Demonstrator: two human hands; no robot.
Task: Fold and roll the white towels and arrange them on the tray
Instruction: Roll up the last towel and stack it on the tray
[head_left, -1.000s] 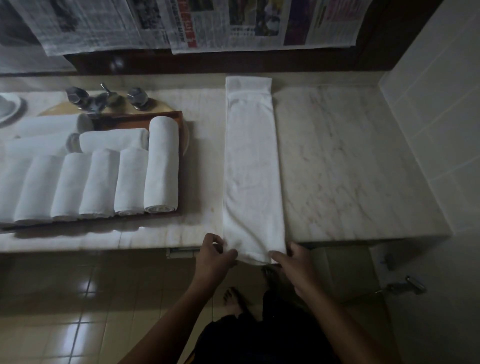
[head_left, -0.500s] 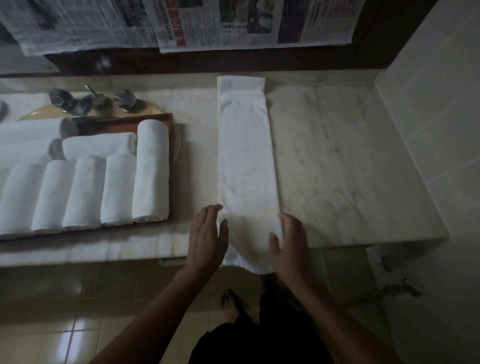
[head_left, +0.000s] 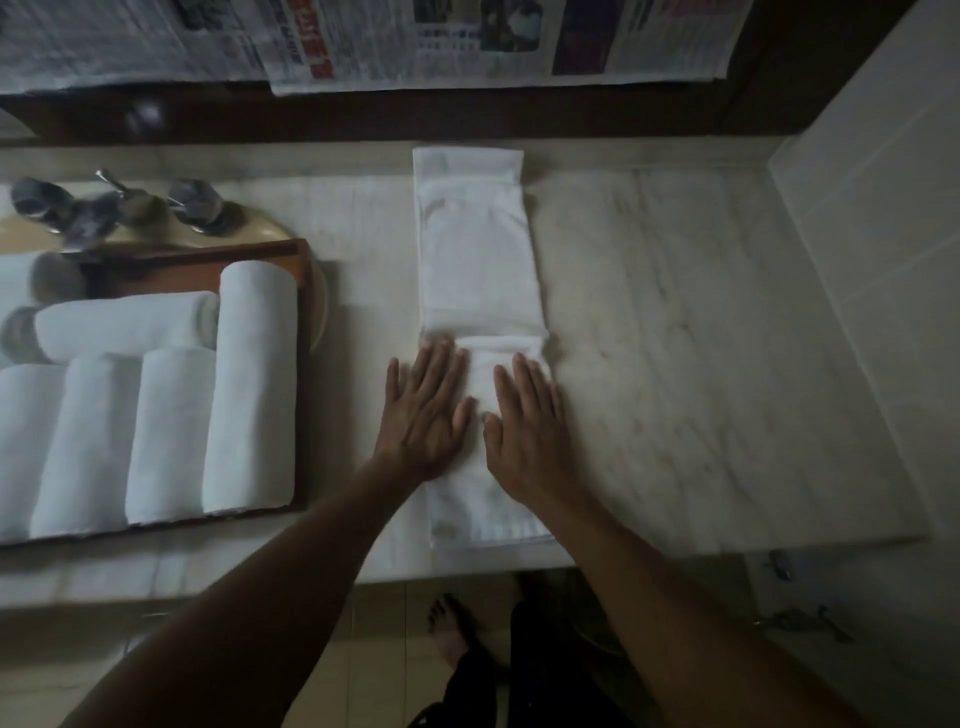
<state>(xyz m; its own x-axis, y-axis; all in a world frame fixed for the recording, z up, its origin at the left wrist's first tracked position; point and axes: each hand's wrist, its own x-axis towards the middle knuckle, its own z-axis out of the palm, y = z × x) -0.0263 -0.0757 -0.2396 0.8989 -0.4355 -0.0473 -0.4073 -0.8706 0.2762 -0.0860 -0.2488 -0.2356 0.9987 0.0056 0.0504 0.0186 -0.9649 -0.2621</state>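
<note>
A long white towel (head_left: 478, 260) lies folded lengthwise on the marble counter, running from the back wall to the front edge. Its near end is folded over onto itself, with the folded edge at about mid-length. My left hand (head_left: 423, 410) and my right hand (head_left: 524, 421) press flat on that folded part, palms down, fingers spread, holding nothing. To the left, a brown wooden tray (head_left: 304, 291) carries several rolled white towels (head_left: 254, 384), some lying upright in a row and others crosswise behind them.
A chrome tap (head_left: 104, 208) and a beige basin rim sit behind the tray. Newspaper sheets (head_left: 415, 41) cover the wall above. A tiled wall (head_left: 883, 234) bounds the counter on the right. My bare foot stands on the tiled floor below the counter's front edge.
The towel's near end hung over the counter edge, pinched in both hands. It now lies folded forward over the towel, and both hands have moved up to press it flat.
</note>
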